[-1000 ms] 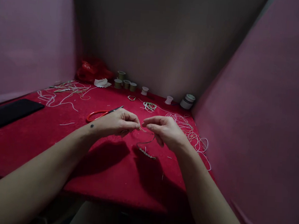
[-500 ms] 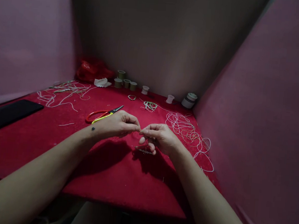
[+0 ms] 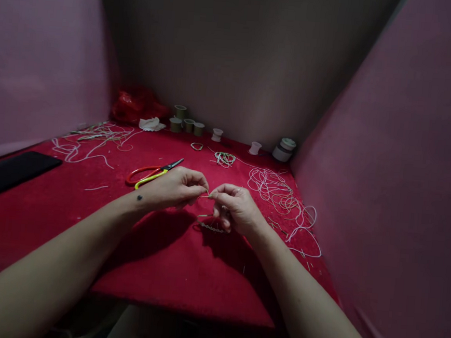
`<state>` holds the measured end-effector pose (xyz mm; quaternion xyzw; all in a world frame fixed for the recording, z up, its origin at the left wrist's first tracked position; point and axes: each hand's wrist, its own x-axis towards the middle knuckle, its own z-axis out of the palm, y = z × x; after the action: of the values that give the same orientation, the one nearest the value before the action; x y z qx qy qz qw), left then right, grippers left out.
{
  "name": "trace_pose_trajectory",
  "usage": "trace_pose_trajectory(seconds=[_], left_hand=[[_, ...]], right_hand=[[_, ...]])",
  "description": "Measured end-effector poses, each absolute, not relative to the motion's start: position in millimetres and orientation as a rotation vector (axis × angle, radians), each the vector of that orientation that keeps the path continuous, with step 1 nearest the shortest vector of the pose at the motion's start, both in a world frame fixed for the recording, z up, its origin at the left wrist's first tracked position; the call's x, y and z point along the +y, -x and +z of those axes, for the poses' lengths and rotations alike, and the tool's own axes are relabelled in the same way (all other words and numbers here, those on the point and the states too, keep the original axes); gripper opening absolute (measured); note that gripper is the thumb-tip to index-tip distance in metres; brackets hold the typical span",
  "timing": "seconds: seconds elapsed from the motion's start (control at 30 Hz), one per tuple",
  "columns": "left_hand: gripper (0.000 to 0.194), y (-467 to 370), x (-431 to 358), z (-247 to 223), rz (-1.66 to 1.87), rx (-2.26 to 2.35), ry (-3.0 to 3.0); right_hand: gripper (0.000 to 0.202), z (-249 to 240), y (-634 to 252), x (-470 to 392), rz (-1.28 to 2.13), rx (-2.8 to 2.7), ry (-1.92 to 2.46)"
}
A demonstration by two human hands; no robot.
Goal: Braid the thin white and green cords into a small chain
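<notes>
My left hand (image 3: 187, 187) pinches a thin cord (image 3: 204, 196) between thumb and forefinger above the red table. Close beside it, my right hand (image 3: 235, 205) is closed on the same cord with its fingertips. Below the right hand's curled fingers hangs a braided cord bracelet (image 3: 213, 228), partly in shadow. Its link to the pinched cord is too fine to follow. Scissors (image 3: 147, 176) with one red and one yellow handle lie just behind my left wrist, blades pointing away to the right.
Tangled pale cord (image 3: 273, 188) spreads at the right, and another tangle (image 3: 99, 138) lies at the left. Thread spools (image 3: 198, 129), a lidded jar (image 3: 284, 149) and a red plastic bag (image 3: 139, 106) line the back. A black flat object (image 3: 18, 173) rests at the left edge of the red cloth (image 3: 154, 278).
My fingertips have drawn slightly apart, and a short stretch of cord now shows between them. The fingers of my right hand have curled in. The view has shifted slightly.
</notes>
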<state>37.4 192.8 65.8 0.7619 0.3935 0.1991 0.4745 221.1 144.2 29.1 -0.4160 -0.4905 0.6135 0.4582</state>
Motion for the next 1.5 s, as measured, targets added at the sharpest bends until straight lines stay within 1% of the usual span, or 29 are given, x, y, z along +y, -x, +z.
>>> trace_pose_trajectory(seconds=[0.07, 0.17, 0.23, 0.4, 0.5, 0.6, 0.73, 0.83, 0.93, 1.0, 1.07, 1.1, 1.13, 1.23, 1.37, 1.47, 1.5], left_hand=[[0.011, -39, 192, 65, 0.573, 1.06, -1.831], [0.018, -40, 192, 62, 0.862, 1.239, -1.856], [0.017, -40, 191, 61, 0.998, 1.228, -1.893], [0.02, -43, 189, 55, 0.827, 1.017, -2.023], [0.012, -46, 189, 51, 0.883, 0.992, -2.174], [0.01, -48, 190, 50, 0.905, 0.971, -2.253], [0.01, -45, 193, 51, 0.754, 0.936, -2.341], [0.008, -42, 196, 54, 0.624, 1.008, -2.326], [0.013, -39, 196, 59, 0.727, 1.144, -2.128], [0.022, -39, 193, 63, 0.773, 1.147, -1.924], [0.036, -41, 190, 67, 0.677, 1.068, -1.771], [0.039, -41, 188, 68, 0.61, 1.037, -1.737], [0.037, -42, 187, 69, 0.55, 1.02, -1.724], [0.02, -40, 188, 70, 0.462, 1.03, -1.689], [0.019, -31, 194, 72, 0.466, 0.964, -1.468], [0.006, -30, 196, 70, 0.531, 0.886, -1.232], [0.007, -31, 196, 69, 0.539, 0.856, -1.177]], right_hand=[[0.021, 29, -220, 144, 1.517, -1.193, 1.022], [0.023, 28, -220, 145, 1.526, -1.129, 1.013], [0.023, 27, -221, 146, 1.536, -1.08, 1.005], [0.022, 28, -224, 148, 1.557, -1.031, 0.972], [0.021, 28, -224, 149, 1.567, -1.021, 0.962], [0.02, 27, -225, 149, 1.571, -1.005, 0.946], [0.022, 26, -226, 151, 1.572, -0.98, 0.926], [0.024, 26, -226, 151, 1.579, -0.992, 0.917], [0.025, 26, -226, 150, 1.587, -1.008, 0.885], [0.025, 26, -225, 149, 1.592, -1.012, 0.866], [0.026, 26, -225, 149, 1.597, -1.015, 0.869], [0.026, 25, -225, 149, 1.6, -1.017, 0.872], [0.026, 25, -225, 149, 1.603, -1.022, 0.872], [0.024, 24, -225, 149, 1.601, -1.023, 0.876], [0.021, 23, -225, 150, 1.58, -0.996, 0.907], [0.021, 22, -224, 150, 1.575, -0.982, 0.906], [0.022, 21, -223, 151, 1.569, -0.978, 0.902]])
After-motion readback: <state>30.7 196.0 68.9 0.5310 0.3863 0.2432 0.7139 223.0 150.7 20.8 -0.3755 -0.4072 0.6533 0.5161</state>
